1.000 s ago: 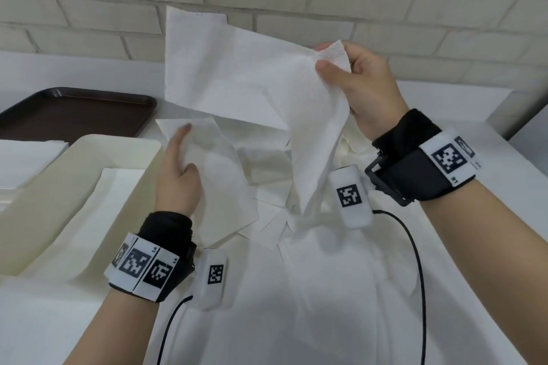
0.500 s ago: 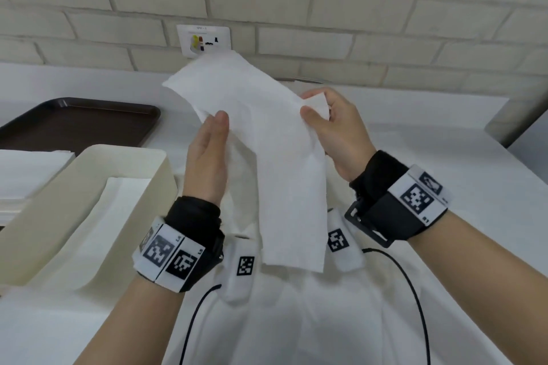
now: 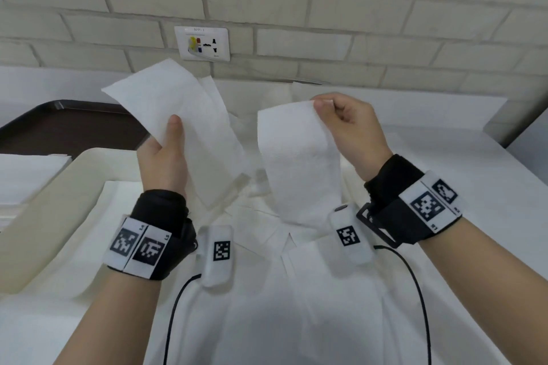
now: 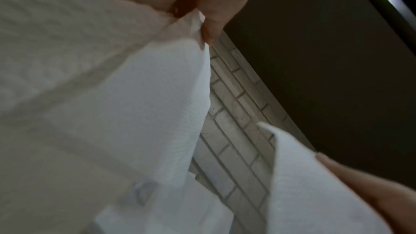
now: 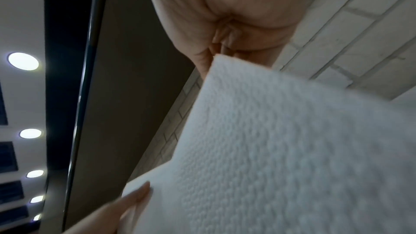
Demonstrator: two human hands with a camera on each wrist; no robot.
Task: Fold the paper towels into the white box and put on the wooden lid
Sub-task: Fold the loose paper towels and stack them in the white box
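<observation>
Aloft, both grips, left hand and right hand, pinch paper towel, drooping lengthwise downward.

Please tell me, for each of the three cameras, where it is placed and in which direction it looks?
Head: on the head, facing forward and down; both forearms, left hand and right hand hold a paper towel above the table.
Left wrist: on the left wrist, facing up along the hand; fingers, towel, brick wall.
Right wrist: on the right wrist, facing up; palm, towel, ceiling lights.
Shared: both wrist views show the towel and wall.
</observation>
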